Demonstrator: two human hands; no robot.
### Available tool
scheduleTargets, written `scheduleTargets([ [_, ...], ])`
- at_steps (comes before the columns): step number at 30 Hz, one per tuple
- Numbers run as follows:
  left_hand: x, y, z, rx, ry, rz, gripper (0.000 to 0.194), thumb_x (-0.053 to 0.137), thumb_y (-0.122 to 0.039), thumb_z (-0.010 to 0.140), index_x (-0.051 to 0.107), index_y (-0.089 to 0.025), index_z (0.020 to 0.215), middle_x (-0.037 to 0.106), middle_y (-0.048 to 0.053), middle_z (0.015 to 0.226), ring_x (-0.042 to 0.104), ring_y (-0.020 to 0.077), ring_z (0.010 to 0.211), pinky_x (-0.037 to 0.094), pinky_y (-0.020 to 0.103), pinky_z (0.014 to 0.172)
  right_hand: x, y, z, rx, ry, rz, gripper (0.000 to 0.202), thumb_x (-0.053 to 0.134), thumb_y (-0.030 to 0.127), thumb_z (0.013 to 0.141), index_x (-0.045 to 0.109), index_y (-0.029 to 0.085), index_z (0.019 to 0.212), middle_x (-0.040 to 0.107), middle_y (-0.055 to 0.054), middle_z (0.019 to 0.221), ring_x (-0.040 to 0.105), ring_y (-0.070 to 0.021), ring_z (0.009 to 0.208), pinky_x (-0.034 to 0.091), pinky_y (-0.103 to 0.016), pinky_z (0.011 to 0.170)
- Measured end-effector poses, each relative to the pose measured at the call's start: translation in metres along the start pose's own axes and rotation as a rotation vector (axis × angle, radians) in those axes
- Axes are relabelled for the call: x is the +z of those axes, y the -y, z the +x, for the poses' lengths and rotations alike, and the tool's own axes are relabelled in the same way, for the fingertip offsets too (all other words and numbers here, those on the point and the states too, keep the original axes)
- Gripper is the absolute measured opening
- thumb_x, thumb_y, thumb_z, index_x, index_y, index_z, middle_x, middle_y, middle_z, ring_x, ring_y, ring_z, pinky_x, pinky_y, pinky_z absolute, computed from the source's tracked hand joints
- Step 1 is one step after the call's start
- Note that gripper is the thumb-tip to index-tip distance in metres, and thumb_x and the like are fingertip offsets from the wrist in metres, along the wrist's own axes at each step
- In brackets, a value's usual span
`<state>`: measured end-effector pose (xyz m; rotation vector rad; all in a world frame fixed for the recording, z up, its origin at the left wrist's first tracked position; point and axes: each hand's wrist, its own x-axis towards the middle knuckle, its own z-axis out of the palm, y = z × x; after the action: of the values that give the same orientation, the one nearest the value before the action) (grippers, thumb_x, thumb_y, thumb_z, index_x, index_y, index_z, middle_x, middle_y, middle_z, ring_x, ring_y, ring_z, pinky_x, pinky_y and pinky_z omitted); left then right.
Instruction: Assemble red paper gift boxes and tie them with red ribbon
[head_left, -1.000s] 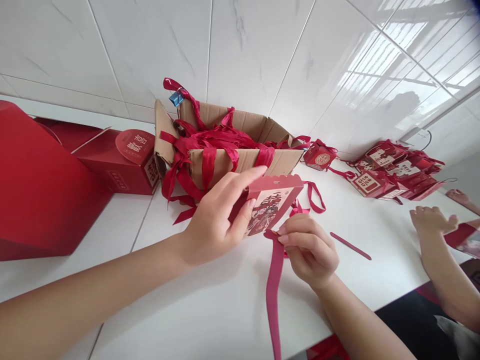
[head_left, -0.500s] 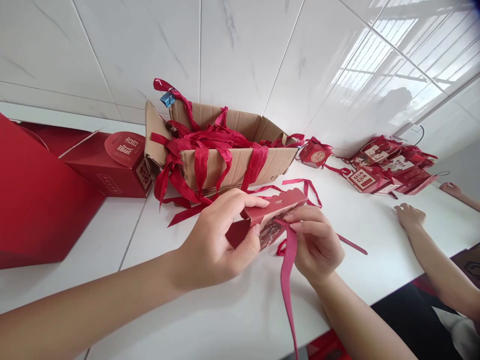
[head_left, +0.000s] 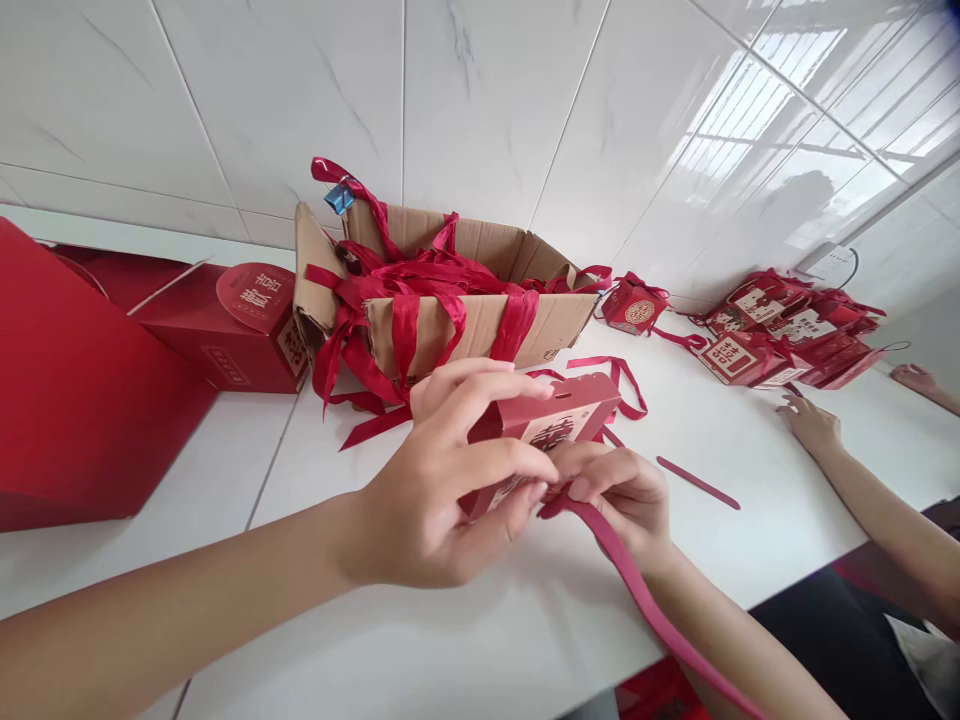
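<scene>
A small red gift box with a pale printed panel is tilted between my hands over the white table. My left hand is closed around its left side, one finger along the top and the thumb and index finger meeting in front. My right hand pinches a dark red ribbon low at the box's front, close to the left fingertips. From there the ribbon's long tail runs down across my right wrist. The exact spot where the ribbon meets the box is hidden behind my fingers.
Behind stands an open cardboard box overflowing with red ribbons. Larger red boxes fill the left. Tied gift boxes are stacked at the right, near another person's hand. A loose ribbon piece lies on the table.
My left thumb and index finger have moved forward and right to the right fingertips. The right hand has lowered slightly, and the ribbon tail has swung right over my wrist.
</scene>
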<state>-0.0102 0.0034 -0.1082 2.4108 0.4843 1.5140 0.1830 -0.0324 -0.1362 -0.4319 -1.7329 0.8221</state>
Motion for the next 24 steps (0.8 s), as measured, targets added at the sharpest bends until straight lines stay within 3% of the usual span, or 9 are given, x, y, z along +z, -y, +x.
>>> scheduleTargets([
  [7, -0.002, -0.003, 0.000, 0.030, 0.070, -0.020, 0.014, 0.061, -0.014, 0.082, 0.070, -0.024, 0.077, 0.064, 0.007, 0.109, 0.048, 0.0273, 0.114, 0.039, 0.049, 0.098, 0.005, 0.001, 0.000, 0.220, -0.006, 0.390, 0.019, 0.058, 0.009, 0.087, 0.068, 0.023, 0.095, 0.069, -0.002, 0.084, 0.068, -0.0117, 0.073, 0.058, -0.024, 0.066],
  [14, -0.002, -0.009, 0.001, -0.039, 0.148, -0.040, 0.017, 0.060, -0.016, 0.086, 0.071, -0.027, 0.078, 0.061, 0.004, 0.117, 0.046, 0.0259, 0.116, 0.038, 0.046, 0.100, 0.002, 0.000, 0.000, 0.369, 0.049, 0.512, 0.008, 0.063, 0.015, 0.085, 0.068, 0.021, 0.083, 0.070, -0.002, 0.070, 0.066, -0.0111, 0.062, 0.055, -0.023, 0.061],
  [18, -0.002, -0.011, 0.002, -0.085, 0.207, -0.044, 0.016, 0.059, -0.018, 0.085, 0.070, -0.027, 0.077, 0.055, 0.001, 0.127, 0.038, 0.0292, 0.125, 0.032, 0.050, 0.107, 0.002, 0.001, 0.002, 0.371, 0.102, 0.497, 0.012, 0.062, 0.015, 0.085, 0.068, 0.019, 0.076, 0.070, -0.003, 0.067, 0.064, -0.0105, 0.058, 0.054, -0.021, 0.059],
  [24, -0.003, -0.008, 0.003, -0.141, 0.271, -0.139, 0.017, 0.058, -0.018, 0.087, 0.068, -0.026, 0.075, 0.055, 0.003, 0.122, 0.036, 0.0259, 0.126, 0.026, 0.050, 0.111, 0.002, -0.004, 0.003, 0.280, 0.123, 0.514, 0.013, 0.060, 0.013, 0.087, 0.070, 0.021, 0.084, 0.072, -0.003, 0.072, 0.065, -0.0106, 0.062, 0.053, -0.023, 0.063],
])
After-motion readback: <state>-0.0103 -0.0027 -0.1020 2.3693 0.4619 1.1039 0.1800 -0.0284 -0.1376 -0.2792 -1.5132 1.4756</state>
